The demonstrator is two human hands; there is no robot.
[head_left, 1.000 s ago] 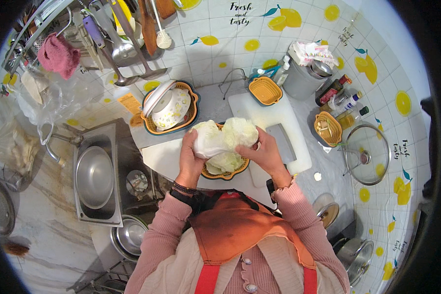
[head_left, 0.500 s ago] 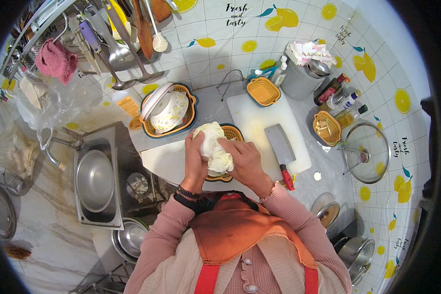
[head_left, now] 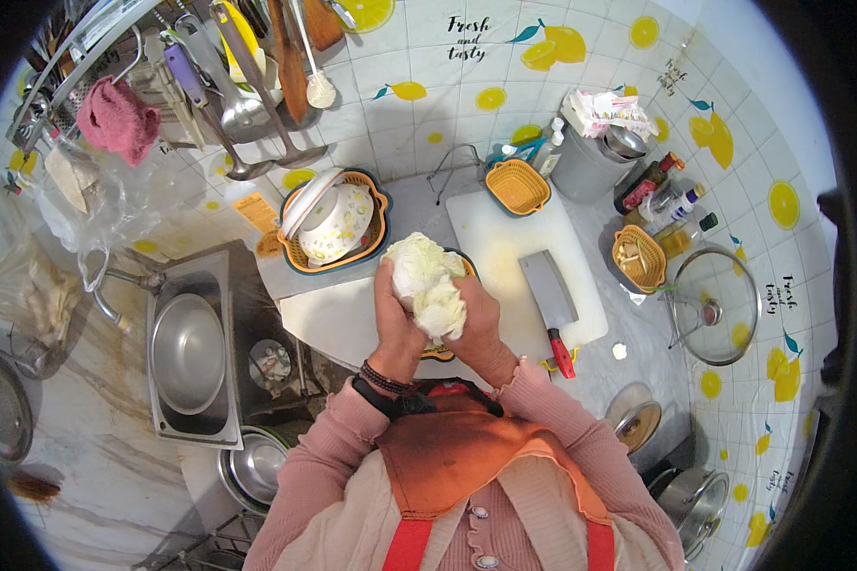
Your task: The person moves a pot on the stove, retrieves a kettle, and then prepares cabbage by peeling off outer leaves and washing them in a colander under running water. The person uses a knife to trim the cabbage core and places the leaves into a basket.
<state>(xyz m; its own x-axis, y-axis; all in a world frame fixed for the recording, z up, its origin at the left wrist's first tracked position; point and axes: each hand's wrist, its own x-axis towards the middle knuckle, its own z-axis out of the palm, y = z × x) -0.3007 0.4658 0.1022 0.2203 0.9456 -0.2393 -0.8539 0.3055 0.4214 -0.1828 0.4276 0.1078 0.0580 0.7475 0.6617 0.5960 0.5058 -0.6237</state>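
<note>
Over the grey counter point(head_left: 642, 331), both hands point(head_left: 396, 319) clasp pale cabbage point(head_left: 427, 274), largely hiding the basket point(head_left: 439, 355) beneath.

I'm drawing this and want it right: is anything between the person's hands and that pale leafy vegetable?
Nothing visible: the left hand and right hand both touch the pale leafy vegetable, one on each side. A yellow basket shows beneath it, mostly hidden, and the red-handled cleaver lies off to the right.
</note>
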